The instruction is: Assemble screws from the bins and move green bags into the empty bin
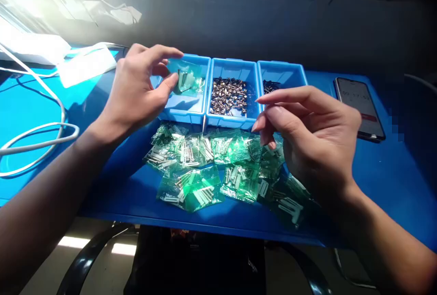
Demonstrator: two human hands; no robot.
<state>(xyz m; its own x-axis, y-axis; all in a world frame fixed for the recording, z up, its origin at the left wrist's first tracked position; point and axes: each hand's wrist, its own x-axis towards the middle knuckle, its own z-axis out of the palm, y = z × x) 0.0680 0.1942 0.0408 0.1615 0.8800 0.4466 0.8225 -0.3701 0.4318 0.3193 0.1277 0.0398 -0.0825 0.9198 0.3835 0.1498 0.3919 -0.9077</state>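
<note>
My left hand (136, 83) pinches a small clear green plastic bag (187, 78) between thumb and fingers, above the left blue bin (186, 115). Inside the bag are a few dark screws and pale plastic pieces. My right hand (307, 131) hovers in front of the right blue bin (287, 72), its fingers loosely curved and apart, with nothing visible in them. Small shiny metal screws (228, 97) fill part of the middle blue bin (234, 63). Dark screws (271, 86) show in the right bin, partly hidden by my right hand.
Several filled green bags (201, 190) lie in front of the bins on the blue table (136, 204). A phone (360, 108) with a timer on its screen rests at the right. White cables (63, 117) and a white box (87, 65) are at the left. A wall (273, 22) stands behind.
</note>
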